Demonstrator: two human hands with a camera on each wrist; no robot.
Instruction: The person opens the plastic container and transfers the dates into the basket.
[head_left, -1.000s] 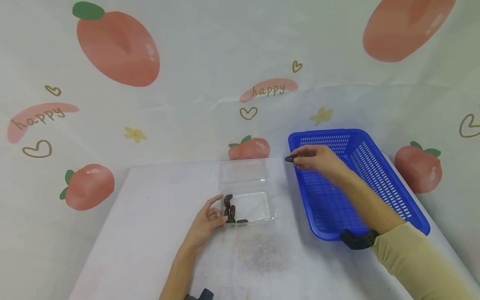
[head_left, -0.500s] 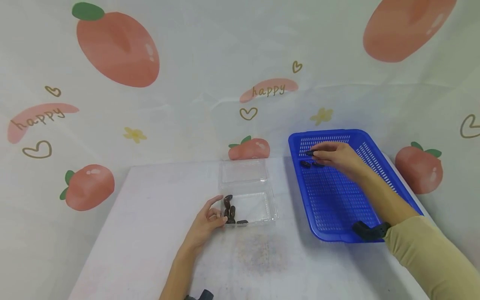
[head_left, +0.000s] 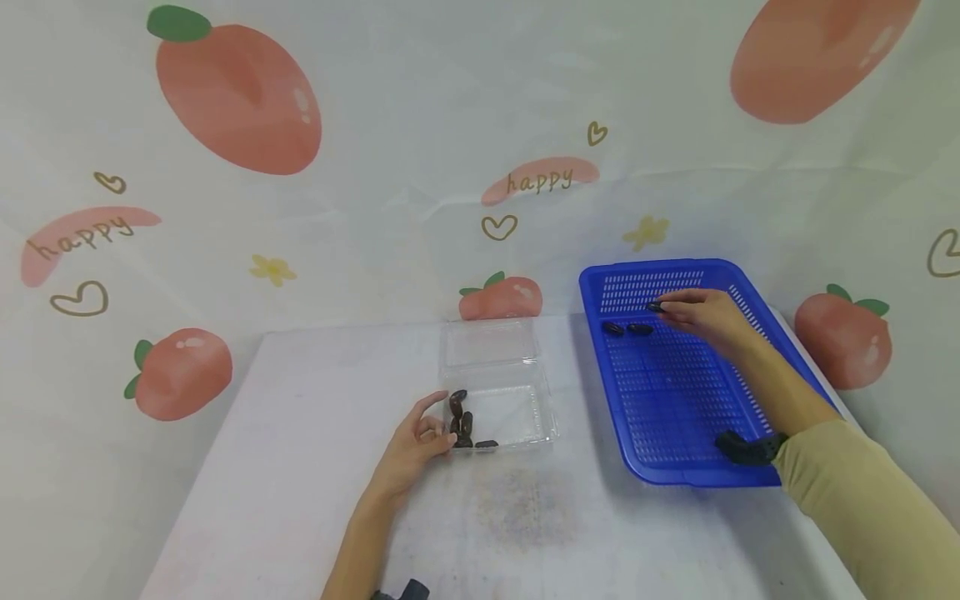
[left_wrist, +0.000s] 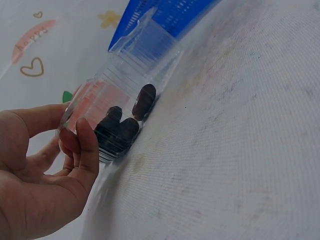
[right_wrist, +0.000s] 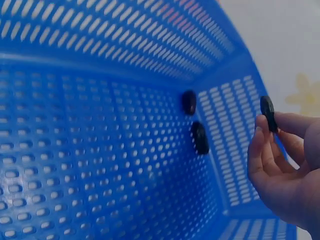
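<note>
My right hand pinches a dark, oblong date between thumb and fingertips, over the far end of the blue plastic basket. Two more dates, one at the left and one beside it, lie in a row on the basket floor along its far wall. At the middle of the table, my left hand grips the left side of a clear plastic clamshell box, whose lid is folded back. Several dates sit bunched at the box's left end, and a single date lies by its near wall.
The white-covered table carries a speckled stain in front of the box. Behind it hangs a white cloth backdrop printed with peaches. The basket's raised rim stands to the right of the box.
My right hand has carried its date from the basket's left rim rightward over the far end, uncovering the two dates there. The left hand and box have stayed put.
</note>
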